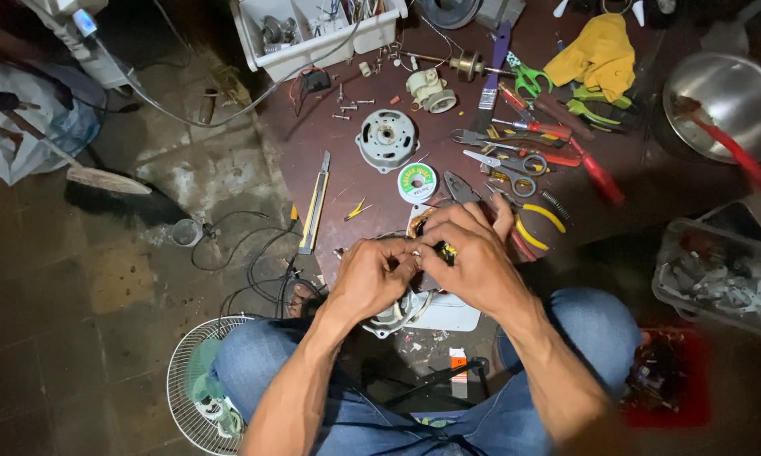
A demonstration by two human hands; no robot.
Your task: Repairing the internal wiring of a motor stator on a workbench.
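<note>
- Two hands meet at the centre of the frame over a small motor part (424, 247): the left hand (370, 275) pinches it with closed fingers, steadying it, while the right hand (475, 257) curls over it, fingertips gripping fine wiring.
- Below the hands, a round metal housing (395, 314) rests by the knees, close for the work.
- Tools fan out above within reach: a solder spool (417, 181), scissors (515, 163), a utility knife (315, 203).
- At upper centre, a white bin (313, 51) holds small hardware; at right, a clear tub (718, 274) holds grey parts; a steel bowl (726, 101) holds a red-handled tool.
</note>
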